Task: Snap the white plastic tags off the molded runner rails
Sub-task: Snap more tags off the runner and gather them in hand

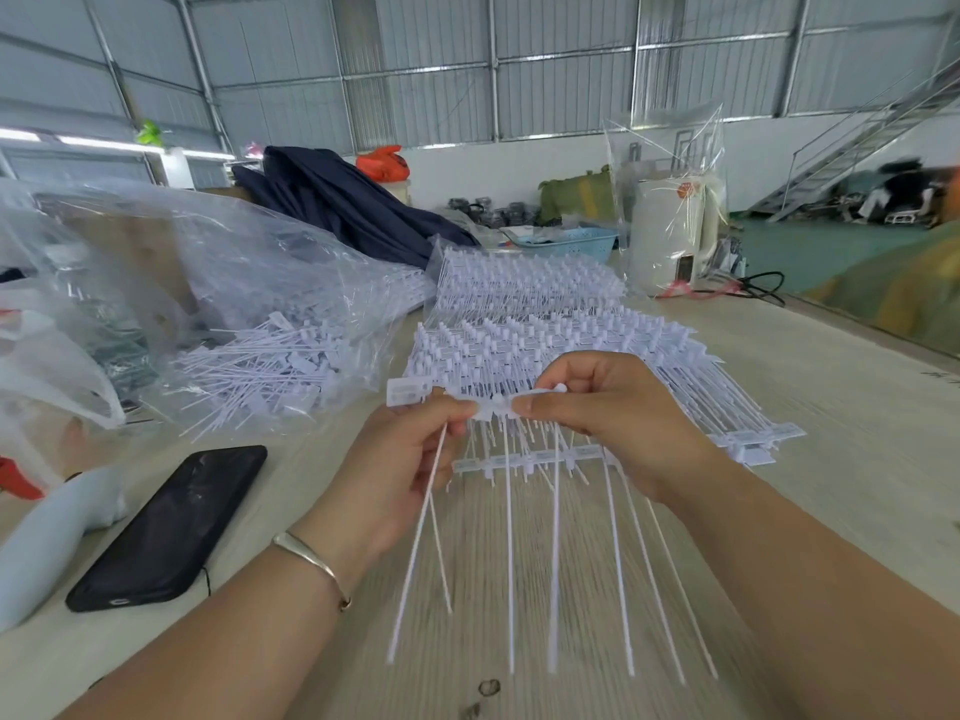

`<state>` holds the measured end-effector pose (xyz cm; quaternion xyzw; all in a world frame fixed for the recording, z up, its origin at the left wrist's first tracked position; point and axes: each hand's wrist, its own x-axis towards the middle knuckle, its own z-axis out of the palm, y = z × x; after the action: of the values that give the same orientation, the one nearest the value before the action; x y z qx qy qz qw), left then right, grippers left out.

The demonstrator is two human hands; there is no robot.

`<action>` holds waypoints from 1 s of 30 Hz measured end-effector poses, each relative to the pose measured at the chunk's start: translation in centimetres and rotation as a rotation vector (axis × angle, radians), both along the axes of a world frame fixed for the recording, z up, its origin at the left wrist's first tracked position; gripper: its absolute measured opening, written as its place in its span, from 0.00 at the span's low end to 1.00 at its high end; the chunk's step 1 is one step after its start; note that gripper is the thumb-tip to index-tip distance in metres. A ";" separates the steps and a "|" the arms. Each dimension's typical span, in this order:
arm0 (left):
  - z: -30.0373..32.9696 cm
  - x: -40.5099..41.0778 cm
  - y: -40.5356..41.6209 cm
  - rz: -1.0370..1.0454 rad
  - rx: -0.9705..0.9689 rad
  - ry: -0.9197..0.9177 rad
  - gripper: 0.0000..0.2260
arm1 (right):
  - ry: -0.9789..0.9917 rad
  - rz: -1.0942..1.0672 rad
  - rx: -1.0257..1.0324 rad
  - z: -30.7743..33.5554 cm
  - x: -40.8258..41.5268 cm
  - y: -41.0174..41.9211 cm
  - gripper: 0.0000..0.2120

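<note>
We hold one white runner rail (pixel 493 407) above the wooden table (pixel 831 433), close to its near edge. Our left hand (pixel 410 459) pinches the rail between thumb and curled fingers, and its flat white tag (pixel 408 392) sticks out to the left past the fingers. Our right hand (pixel 608 407) pinches the same rail just beside the left one, fingers curled around it, so the two thumbs almost meet. Long thin white tails (pixel 555 563) hang down from the rail toward the near edge of the table; they look blurred.

Under the hands and behind them lies a big stack of rails with tags (pixel 545 324), in the middle of the table and reaching toward its far edge. One rail of the stack (pixel 535 459) shows just below our hands, and another one ends near the right hand, toward the right edge.

On the left side of the table there is a clear plastic bag (pixel 208 283) with loose white tags (pixel 270 366) inside. Near the left edge lies a black phone (pixel 171 527), and beside it a pale blue object (pixel 47 537) which we cannot identify. On our left wrist is a thin metal bracelet (pixel 311 558).

At the far edge of the table we see dark blue cloth (pixel 353 205), a light blue basket (pixel 571 244) and a white appliance covered with clear plastic (pixel 670 231).
</note>
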<state>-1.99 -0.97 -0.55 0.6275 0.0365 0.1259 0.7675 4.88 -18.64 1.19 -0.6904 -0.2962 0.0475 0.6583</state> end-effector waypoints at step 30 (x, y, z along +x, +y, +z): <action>0.2 0.4 -0.3 -0.151 -0.212 0.043 0.10 | -0.183 -0.018 -0.101 -0.1 -0.6 0.6 0.10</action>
<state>-1.63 -1.30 -0.32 0.5463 0.0186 0.0500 0.8359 4.31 -18.01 1.14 -0.7268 -0.3461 -0.0068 0.5932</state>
